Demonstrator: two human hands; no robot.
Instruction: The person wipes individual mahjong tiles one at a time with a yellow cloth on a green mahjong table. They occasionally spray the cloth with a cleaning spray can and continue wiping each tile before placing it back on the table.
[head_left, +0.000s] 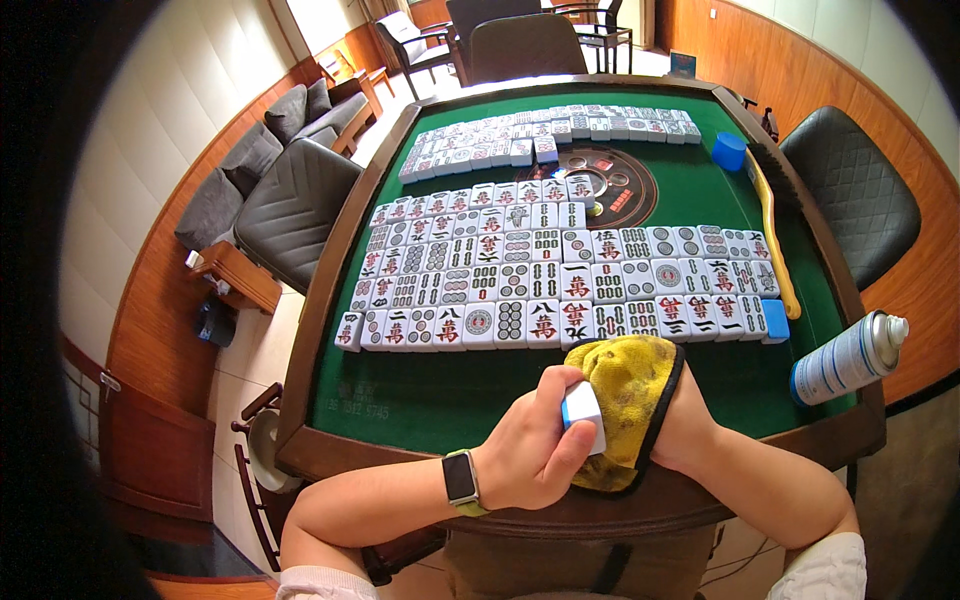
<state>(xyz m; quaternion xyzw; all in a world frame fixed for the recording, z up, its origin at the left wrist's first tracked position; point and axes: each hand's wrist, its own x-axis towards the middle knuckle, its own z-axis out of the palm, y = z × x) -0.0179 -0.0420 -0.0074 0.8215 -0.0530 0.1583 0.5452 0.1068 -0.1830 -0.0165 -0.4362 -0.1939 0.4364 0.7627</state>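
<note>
My left hand (536, 446), with a watch on its wrist, grips a white and blue mahjong tile (583, 414) against a yellow cloth (626, 401) with a black edge. Under and behind that cloth is my right hand (679, 424); its fingers are covered, and the cloth is draped over them. Both hands are above the near edge of the green mahjong table. Just beyond them lie rows of face-up mahjong tiles (480, 322), with one tile blue side up (775, 320) at the right end of the nearest row.
More tiles (480, 154) lie beyond the round centre panel (637, 187). At the right are a blue cup-like object (729, 151), a brush with a yellow handle (769, 217) and an aerosol can (847, 360) leaning near the wooden rim (300, 442). Chairs (855, 187) stand around the table.
</note>
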